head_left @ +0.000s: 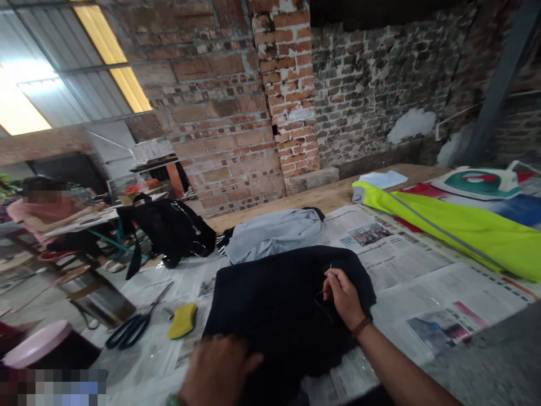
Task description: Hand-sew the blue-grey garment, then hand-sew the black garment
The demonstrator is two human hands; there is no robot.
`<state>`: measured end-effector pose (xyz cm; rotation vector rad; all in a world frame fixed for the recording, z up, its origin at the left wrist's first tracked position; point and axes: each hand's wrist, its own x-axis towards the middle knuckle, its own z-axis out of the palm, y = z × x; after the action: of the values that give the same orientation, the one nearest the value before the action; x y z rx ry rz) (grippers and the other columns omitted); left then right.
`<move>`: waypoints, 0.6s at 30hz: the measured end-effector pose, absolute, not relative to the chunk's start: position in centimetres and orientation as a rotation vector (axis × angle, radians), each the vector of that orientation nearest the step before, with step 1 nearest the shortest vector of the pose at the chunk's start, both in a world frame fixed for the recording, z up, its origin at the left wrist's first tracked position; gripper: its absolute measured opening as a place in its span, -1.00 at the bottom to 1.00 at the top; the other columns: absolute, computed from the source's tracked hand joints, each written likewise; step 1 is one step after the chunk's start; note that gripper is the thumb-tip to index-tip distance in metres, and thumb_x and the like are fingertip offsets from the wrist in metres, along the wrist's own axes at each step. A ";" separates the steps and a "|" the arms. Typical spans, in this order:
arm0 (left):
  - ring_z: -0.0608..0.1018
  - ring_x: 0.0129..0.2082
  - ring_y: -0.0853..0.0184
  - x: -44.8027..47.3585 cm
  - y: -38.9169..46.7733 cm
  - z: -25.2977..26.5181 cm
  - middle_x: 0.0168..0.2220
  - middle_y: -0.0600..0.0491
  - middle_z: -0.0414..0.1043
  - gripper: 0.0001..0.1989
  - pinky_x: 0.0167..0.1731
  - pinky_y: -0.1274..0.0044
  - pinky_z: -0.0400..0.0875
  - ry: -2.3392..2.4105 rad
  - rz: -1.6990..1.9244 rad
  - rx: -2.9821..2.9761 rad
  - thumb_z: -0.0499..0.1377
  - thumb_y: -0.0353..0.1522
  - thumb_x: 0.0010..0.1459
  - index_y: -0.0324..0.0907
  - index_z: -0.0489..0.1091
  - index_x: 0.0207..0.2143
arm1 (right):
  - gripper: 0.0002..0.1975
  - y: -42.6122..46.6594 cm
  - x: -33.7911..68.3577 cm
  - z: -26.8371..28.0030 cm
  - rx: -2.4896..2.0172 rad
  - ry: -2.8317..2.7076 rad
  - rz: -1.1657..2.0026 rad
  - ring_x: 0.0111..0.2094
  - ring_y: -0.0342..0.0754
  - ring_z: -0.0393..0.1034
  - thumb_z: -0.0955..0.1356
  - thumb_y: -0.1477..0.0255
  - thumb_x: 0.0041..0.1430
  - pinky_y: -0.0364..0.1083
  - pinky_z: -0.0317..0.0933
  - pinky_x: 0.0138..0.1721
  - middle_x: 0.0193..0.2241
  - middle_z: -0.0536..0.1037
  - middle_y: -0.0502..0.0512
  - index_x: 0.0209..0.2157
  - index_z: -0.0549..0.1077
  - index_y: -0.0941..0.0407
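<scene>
The dark cloth (pixel 270 304) lies on newspaper (pixel 439 287) on the table, right in front of the person. Its far edge runs nearly level, from ten to two o'clock, and its right end rounds off toward three. The near end is partly hidden by the left hand and drops toward the bottom of the view, so I cannot tell for certain which way its long axis runs.

The right hand (pixel 344 299) is over the cloth's three o'clock side, thumb and fingertips pinched on what looks like a needle (pixel 331 266), a thin line pointing to twelve. A thread (pixel 318 296) loops below the fingers on the side toward nine.

The left hand (pixel 222 366), blurred, is at the cloth's eight o'clock edge, back up, thumb toward three; its fingers are hidden, so I cannot tell whether they grip.

Around the cloth, a grey garment (pixel 274 234) lies just beyond at twelve and a black bag (pixel 171 231) at ten. At nine are a sponge (pixel 182 321) and scissors (pixel 135 327), tips between one and two. At two, a yellow vest (pixel 456 225) stretches from ten to four, with an iron (pixel 482 183) beyond it, nose toward nine.
</scene>
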<state>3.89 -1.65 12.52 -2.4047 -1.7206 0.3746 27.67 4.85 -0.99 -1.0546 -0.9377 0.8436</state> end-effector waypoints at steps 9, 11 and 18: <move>0.49 -0.27 0.25 3.0 0.2 12.5 -0.31 -0.02 0.46 -0.76 -0.23 0.44 0.30 -1.736 -0.304 -2.517 -0.04 -0.33 0.13 -0.11 0.40 -0.28 | -0.66 4.7 27.8 -1.0 -1.053 -0.930 0.846 -0.68 -0.18 0.22 0.21 0.11 0.07 -0.19 0.16 -0.63 -0.67 0.32 -0.09 -0.37 0.29 0.12; 0.49 -0.26 0.29 5.9 0.0 10.5 -0.30 -0.03 0.47 -0.72 -0.25 0.50 0.31 -1.718 -0.566 -2.680 -0.09 -0.30 0.16 -0.13 0.38 -0.25 | -0.68 4.7 27.5 -1.1 -1.047 -0.917 0.852 -0.68 -0.19 0.23 0.23 0.12 0.05 -0.20 0.15 -0.63 -0.67 0.33 -0.09 -0.38 0.30 0.12; 0.48 -0.43 0.30 11.6 1.6 4.8 -0.49 0.09 0.45 -0.75 -0.45 0.54 0.25 -1.927 -0.585 -2.773 0.09 -0.17 0.01 -0.15 0.38 -0.48 | -0.73 2.7 30.2 4.3 -0.840 -0.799 0.933 -0.70 -0.20 0.20 0.28 0.18 0.02 -0.17 0.09 -0.67 -0.66 0.28 -0.11 -0.35 0.30 0.08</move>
<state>11.61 1.55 4.84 -2.7732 -1.9266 -0.5847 30.22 2.72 4.31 -0.8400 -0.7993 0.9328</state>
